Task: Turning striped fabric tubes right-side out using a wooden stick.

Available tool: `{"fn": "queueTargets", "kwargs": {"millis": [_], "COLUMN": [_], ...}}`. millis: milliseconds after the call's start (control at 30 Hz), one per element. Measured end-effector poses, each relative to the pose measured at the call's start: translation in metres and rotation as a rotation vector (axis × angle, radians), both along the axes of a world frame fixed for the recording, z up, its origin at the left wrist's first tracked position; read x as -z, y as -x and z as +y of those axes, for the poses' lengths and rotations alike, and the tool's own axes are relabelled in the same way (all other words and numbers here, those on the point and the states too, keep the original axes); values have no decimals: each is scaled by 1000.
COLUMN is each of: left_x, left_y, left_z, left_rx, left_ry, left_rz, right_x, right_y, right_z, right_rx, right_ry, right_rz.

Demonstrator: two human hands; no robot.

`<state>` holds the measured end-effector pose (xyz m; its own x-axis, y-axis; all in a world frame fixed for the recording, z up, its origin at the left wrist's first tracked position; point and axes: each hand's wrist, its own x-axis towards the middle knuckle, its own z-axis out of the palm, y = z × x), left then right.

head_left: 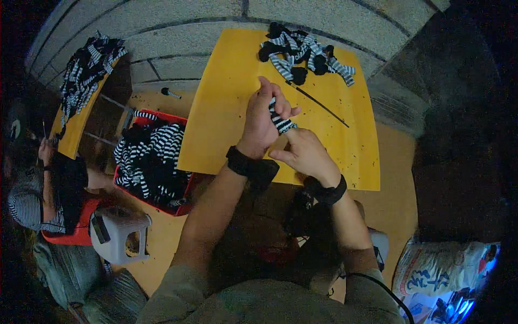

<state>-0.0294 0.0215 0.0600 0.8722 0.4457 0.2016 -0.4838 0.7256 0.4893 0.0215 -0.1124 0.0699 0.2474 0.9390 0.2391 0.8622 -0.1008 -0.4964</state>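
While near the hands (260, 121) (310, 152), dark rod (318, 103) before striped knit pile (303, 49).

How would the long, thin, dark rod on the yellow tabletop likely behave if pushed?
The long, thin, dark rod looks straight, so it is probably fairly stiff. Being so slender, it is likely light. It might slide or roll, since the yellow tabletop appears flat and smooth.

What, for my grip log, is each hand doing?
Left hand: curled, holding a black-and-white striped knit piece.
Right hand: at its edge; grip unclear.
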Motion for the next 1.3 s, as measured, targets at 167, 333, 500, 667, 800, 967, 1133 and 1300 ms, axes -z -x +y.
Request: {"fn": "queueTargets", "kwargs": {"millis": [167, 333, 500, 667, 800, 967, 1133, 1300], "left_x": [-6, -6, 2, -1, 7, 1, 5, 21], "left_y": [1, -1, 1, 7, 10, 8, 0, 10], "left_z": [-8, -11, -8, 21, 24, 27, 29, 49], "left_rx": [-58, -25, -54, -248, -121, -138, -188, -187], "left_ry": [-116, -218, -104, 215, 186, 255, 254, 182], "left_rz": [198, 208, 98, 141, 34, -161, -18, -45], "right_x": [-2, 4, -12, -2, -7, -11, 69, 65], "right_y": [9, 9, -2, -1, -8, -64, -148, -129], "right_z": [7, 10, 11, 4, 2, -20, -43, -34], "right_rx": [75, 144, 143, 68, 24, 151, 725, 758], "right_ry": [37, 20, 121, -49, -54, -76, 67, 205], "right_rz": [44, 28, 530, 657, 1109, 939, -258, -247]}}
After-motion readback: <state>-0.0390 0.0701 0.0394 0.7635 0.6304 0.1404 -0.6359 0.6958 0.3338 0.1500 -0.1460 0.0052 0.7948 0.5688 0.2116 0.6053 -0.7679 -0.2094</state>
